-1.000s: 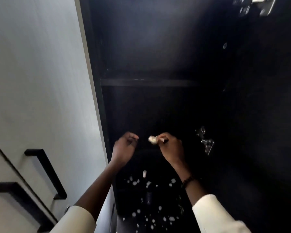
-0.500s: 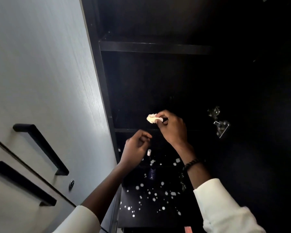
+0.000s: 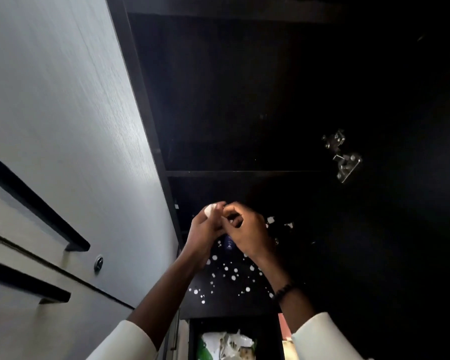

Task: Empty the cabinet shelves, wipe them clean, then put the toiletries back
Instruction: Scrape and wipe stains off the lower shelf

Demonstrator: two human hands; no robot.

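**Hands meet over the wad**

Both hands have come together since half a second ago, when the left hung below the right; the view has also tipped downward, so the upper shelves have slid up the frame. Now the left hand point(image 3: 205, 231) and right hand point(image 3: 247, 233) touch in front of the dark cabinet point(image 3: 244, 100), and the small white wad point(image 3: 209, 210) (tissue or cloth, I cannot tell which) shows at the left hand's fingertips. The left grip looks closed on the wad; the right grip is curled, but whether it pinches the wad too is hidden.

By my reading, emptying is mostly done: the shelf point(image 3: 244, 174) above the hands looks bare, though the interior is very dark. A small dark bottle point(image 3: 229, 242) sits behind the hands, and pale specks point(image 3: 233, 278) dot the lower surface. Wiping that surface and returning the toiletries remain.
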